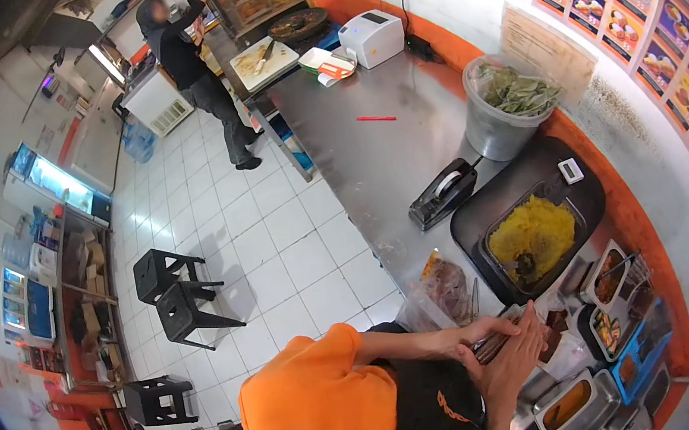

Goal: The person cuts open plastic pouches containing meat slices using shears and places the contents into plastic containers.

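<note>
Both of my hands meet over the near edge of the counter, in front of my black apron (pixel 429 386). Between them is a thin brown bundle (pixel 491 348), partly hidden by my fingers; what it is made of cannot be told. My left hand (pixel 482 332) grips its upper side, while my right hand (pixel 514 352) lies over it with fingers stretched out. Beside my left wrist sits a clear plastic bag (pixel 442 287) with reddish-brown contents. Metal tongs (pixel 474 299) appear to lie next to the bag. Past my fingertips are dark brown pieces (pixel 555 324) on clear plastic.
A black warmer (pixel 470 231) holds yellow rice (pixel 532 229). Metal food trays (pixel 566 408) stand to my right. Farther left are a tape dispenser (pixel 443 192), a bucket of leaves (pixel 502 122), a red pen (pixel 376 118) and a white printer (pixel 372 38). Another person (pixel 188 66) stands at the far counter.
</note>
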`<state>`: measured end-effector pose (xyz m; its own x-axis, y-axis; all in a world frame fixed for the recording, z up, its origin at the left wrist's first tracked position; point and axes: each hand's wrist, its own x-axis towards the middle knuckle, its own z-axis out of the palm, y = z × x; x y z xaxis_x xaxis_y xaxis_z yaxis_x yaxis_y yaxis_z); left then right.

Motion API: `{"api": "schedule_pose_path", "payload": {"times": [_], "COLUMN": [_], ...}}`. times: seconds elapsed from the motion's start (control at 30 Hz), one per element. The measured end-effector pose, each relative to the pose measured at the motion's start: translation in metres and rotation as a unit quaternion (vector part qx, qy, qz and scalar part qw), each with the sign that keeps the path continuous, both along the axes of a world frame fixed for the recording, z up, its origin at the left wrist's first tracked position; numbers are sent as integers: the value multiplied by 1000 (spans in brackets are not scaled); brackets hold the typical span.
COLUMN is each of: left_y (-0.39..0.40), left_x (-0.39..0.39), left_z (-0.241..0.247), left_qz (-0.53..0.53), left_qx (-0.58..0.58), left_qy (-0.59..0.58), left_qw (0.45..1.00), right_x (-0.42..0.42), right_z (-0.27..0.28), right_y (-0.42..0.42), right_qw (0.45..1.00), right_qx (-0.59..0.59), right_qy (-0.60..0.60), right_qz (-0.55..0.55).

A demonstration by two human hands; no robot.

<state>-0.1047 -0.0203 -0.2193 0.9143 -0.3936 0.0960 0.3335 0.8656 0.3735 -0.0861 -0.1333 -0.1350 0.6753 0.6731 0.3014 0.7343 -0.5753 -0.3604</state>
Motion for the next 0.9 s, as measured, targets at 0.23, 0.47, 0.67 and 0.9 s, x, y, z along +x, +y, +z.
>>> {"api": "schedule_pose_path", "payload": {"times": [0.23,0.47,0.67,0.9], "left_y": [-9,-11,-15,-9], "left_x": [1,3,6,2], "left_z": [10,20,10,16], "left_qz": [-8,5,-33,-22], "left_qx": [-27,-70,-86,-71], "left_qy": [-47,-119,-86,-87], "left_qw": [998,990,992,993], "right_x": [-6,-10,-11,-17], "right_z": [2,-3,-8,-1], "right_y": [-6,-5,-3,-5], "right_qw": [999,998,998,996], "right_qx": [40,27,26,-7], "right_qy": [-2,-12,-15,25], "right_qz": [-8,-51,-52,-80]}}
